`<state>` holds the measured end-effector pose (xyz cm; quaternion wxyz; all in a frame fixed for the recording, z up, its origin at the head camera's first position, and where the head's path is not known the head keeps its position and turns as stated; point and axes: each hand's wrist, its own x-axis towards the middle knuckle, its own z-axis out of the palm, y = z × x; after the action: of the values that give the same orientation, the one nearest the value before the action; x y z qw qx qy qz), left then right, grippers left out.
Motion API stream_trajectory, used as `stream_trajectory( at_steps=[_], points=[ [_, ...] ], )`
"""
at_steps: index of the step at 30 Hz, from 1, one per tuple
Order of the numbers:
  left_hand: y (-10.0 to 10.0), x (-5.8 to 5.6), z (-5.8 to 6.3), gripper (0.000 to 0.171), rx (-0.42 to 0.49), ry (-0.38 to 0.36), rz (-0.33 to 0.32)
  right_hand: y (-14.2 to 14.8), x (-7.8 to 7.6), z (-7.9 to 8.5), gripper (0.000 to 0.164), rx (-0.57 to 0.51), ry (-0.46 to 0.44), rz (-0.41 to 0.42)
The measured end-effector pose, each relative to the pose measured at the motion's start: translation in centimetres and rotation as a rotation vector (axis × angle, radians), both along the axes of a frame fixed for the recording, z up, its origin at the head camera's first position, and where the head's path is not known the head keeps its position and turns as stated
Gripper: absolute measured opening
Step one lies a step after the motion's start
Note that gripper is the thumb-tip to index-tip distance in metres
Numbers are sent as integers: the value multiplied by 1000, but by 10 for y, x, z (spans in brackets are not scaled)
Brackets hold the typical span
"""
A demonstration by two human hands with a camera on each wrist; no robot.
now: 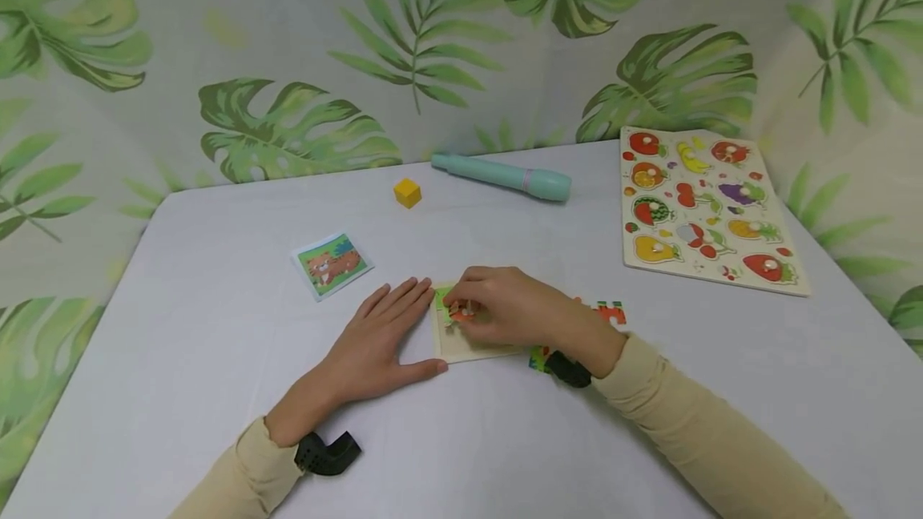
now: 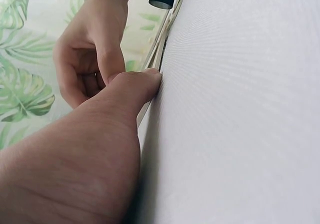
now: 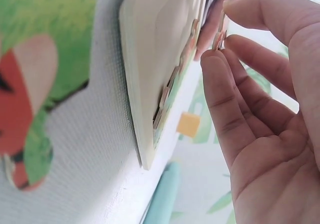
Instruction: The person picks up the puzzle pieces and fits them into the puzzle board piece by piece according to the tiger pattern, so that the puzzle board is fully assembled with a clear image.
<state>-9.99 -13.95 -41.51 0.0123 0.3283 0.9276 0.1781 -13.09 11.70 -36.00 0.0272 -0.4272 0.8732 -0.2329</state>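
Observation:
My right hand (image 1: 512, 307) pinches a small jigsaw piece (image 3: 220, 31) between thumb and fingertips, holding it over a shallow wooden puzzle tray (image 1: 465, 349). Several fitted pieces (image 3: 172, 83) line the tray's far side, while its near part shows bare wood. My left hand (image 1: 375, 347) lies with fingers extended on the white table, its fingertips and thumb at the tray's left edge. Loose puzzle pieces (image 1: 611, 312) with red and green print lie to the right, partly hidden under the right forearm. One printed piece (image 3: 30, 83) looms large in the right wrist view.
Left of the tray lies a picture card (image 1: 333, 264) with an orange animal on it. Farther back are a yellow cube (image 1: 407, 193) and a teal tube-shaped object (image 1: 505, 176). A fruit peg puzzle board (image 1: 710, 211) rests at the back right, near the leaf-print curtain (image 1: 461, 46).

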Motion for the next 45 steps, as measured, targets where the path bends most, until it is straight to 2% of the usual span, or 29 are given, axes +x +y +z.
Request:
stream_trajectory(
  at_steps=[20, 34, 45],
  points=[
    [-2, 0, 1, 98, 2, 7, -5, -10, -3, -6, 21, 33, -37, -2],
    [-2, -2, 2, 98, 8, 17, -8, -12, -3, -3, 16, 65, -22, 1],
    [-3, -1, 2, 98, 8, 19, -6, -12, -1, -2, 16, 69, -48, 1]
  ],
)
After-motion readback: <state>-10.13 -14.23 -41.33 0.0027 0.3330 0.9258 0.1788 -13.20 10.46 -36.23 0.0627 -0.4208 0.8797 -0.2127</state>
